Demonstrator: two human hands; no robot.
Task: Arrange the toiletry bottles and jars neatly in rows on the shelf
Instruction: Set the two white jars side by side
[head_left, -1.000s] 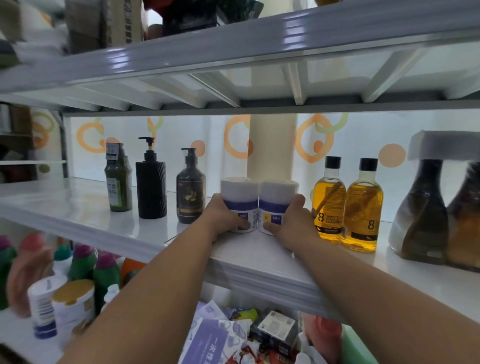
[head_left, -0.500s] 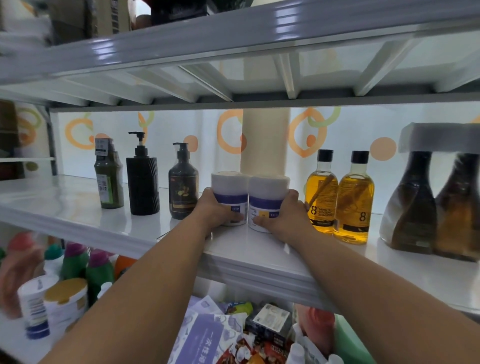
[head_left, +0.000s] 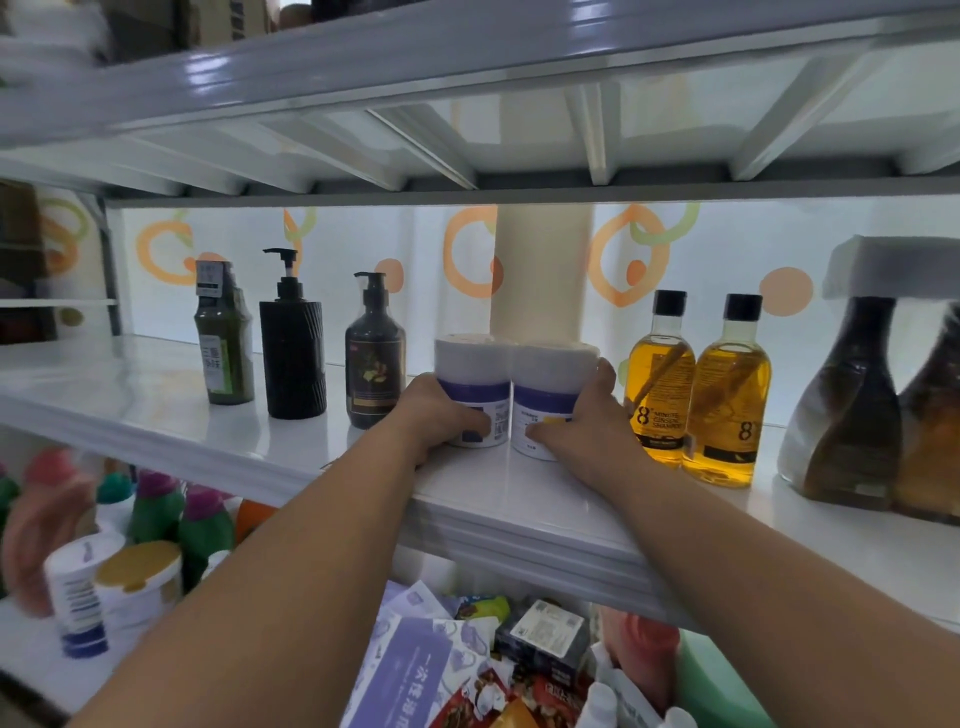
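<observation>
1. Three dark bottles (head_left: 293, 343) stand spaced in a row on the shelf (head_left: 156, 410).
2. Left hand (head_left: 441, 421) grasps the left jar (head_left: 470, 389), fingers wrapped, likely squaring it.
3. Right hand (head_left: 582, 426) clasps the right jar (head_left: 550, 395), touching its twin, beside the amber bottles (head_left: 696, 384).

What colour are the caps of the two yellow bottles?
Black caps on both yellow bottles, seen in the head view.

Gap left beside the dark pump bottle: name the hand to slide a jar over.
Left. The left hand already grips the left jar, nearest the pump bottle; the right hand holds the farther jar.
</observation>
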